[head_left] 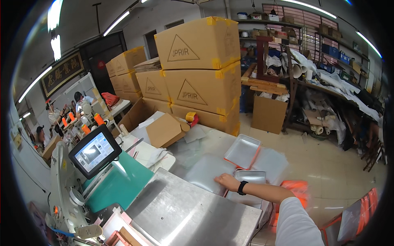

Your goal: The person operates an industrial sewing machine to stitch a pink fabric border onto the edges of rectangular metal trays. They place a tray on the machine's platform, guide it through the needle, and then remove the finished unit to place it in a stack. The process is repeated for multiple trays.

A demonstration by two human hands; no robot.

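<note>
My right hand (227, 182), with a black watch on its wrist, reaches in from the lower right. Its fingers are curled together at the right edge of a stack of clear plastic sheets (207, 170). What they hold, if anything, is hidden. Just beside the hand is a shallow clear tray with an orange edge (250, 177). Farther back sits another such tray (243, 149), and more clear plastic (271, 162) lies to its right. In front of me spreads a bare metal tabletop (176, 213). My left hand is out of view.
A sewing machine (65, 184) with a tilted screen (95, 151) and a green plate (119, 184) stands left. Large cartons (197, 45) are stacked behind the table. Orange-edged plastic pieces (293, 190) lie right, near a cable (262, 225). People work far left.
</note>
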